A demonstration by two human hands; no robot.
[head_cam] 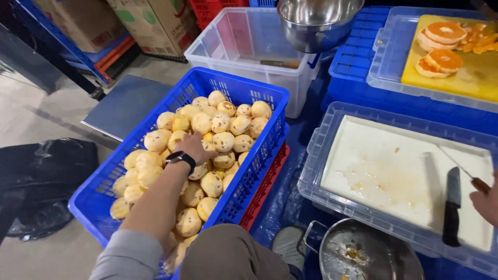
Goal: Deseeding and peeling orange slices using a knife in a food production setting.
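While the left hand [195,147] lies palm-down on the heap of peeled, pale-yellow round fruits [207,140], its fingers curl loosely over one of them near the middle of the pile, touching but not visibly lifting it; a black wristwatch [181,158] sits on that wrist. These fruits fill a blue slatted plastic crate [244,93], which stands on a red crate [267,184] of the same kind. At the right edge of the view the right hand [486,199] closes around a thin-bladed knife [454,161] (only part of the hand shows), held over a white cutting board [384,171] that lies inside a clear plastic tray [314,150]. A second, black-handled knife [452,207] rests on the board's right side. Below the tray's near edge stands a steel pot [363,254] with scraps inside. Beyond, a yellow cutting board [467,78] carries orange fruit slices [441,46], and a steel bowl [316,21] sits on a clear plastic tub [238,46].
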